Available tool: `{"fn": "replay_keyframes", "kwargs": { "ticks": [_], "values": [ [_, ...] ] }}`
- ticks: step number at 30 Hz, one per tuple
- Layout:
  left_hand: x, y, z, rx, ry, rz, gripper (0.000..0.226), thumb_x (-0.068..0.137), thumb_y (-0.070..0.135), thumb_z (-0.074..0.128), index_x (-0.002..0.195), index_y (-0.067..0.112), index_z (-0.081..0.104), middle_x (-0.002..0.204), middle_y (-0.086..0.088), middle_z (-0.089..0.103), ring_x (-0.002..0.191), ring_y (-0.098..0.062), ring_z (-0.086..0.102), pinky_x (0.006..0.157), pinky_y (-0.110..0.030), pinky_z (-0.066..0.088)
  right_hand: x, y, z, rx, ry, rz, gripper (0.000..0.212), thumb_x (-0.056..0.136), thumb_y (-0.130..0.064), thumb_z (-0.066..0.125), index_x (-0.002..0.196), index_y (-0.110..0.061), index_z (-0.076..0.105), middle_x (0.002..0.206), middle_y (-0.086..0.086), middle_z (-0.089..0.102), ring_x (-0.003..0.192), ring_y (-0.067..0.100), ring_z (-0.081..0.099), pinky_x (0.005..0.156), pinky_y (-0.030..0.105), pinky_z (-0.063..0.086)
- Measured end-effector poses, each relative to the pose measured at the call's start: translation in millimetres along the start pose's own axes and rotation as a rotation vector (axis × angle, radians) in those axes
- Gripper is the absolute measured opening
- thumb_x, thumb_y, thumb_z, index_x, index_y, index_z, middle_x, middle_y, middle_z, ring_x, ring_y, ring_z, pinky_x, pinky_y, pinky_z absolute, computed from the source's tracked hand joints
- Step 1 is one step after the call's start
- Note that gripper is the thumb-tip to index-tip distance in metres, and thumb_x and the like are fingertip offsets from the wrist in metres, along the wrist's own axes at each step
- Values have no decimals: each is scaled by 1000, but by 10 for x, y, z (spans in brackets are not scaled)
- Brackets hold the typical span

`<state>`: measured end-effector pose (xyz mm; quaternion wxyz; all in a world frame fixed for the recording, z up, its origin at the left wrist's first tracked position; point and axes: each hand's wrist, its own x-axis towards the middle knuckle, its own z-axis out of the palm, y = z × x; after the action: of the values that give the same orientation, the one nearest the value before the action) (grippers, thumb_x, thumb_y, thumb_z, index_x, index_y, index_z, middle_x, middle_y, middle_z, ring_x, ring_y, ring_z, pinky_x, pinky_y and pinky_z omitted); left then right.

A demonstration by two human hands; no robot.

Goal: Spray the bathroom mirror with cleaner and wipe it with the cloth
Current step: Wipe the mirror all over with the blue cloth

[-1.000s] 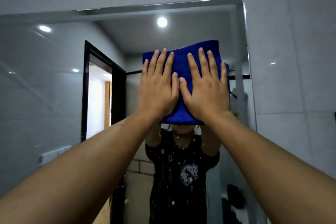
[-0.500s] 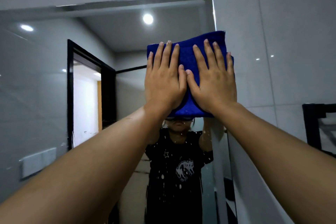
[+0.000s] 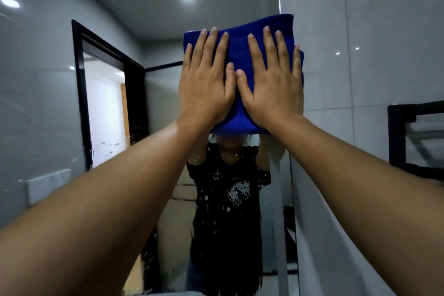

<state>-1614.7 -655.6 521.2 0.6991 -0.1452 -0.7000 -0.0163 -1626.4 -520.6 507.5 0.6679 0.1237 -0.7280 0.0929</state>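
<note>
two flat hands push a blue cloth on the mirror

the fingers [image 3: 211, 48] are straight and a bit spread. left hand [image 3: 204, 84] and right hand [image 3: 271, 81] sit side by side, thumbs touching, on the cloth [image 3: 237, 50]. the cloth lies on the mirror [image 3: 156, 19], over its right edge, by the wall [image 3: 360, 31]. white drops dot the glass below.

We can read no text, label, brand or number anywhere. The reflected black shirt [image 3: 228, 199] carries a pale printed graphic at about five o'clock in the frame, but we cannot make out any lettering.
</note>
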Motion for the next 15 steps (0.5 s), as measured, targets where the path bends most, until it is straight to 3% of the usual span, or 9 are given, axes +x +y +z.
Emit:
{"fn": "replay_keyframes", "kwargs": {
  "ticks": [15],
  "values": [
    [-598, 108, -33, -11, -54, -6, 58, 97, 32, 31, 151, 11, 29, 158, -9, 26, 148, -22, 18, 122, -41, 10, -616, -48, 28, 3, -28, 26, 66, 98, -48, 26, 156, -18, 16, 163, 10, 11, 151, 27, 7, 121, 52, 8]
  ]
}}
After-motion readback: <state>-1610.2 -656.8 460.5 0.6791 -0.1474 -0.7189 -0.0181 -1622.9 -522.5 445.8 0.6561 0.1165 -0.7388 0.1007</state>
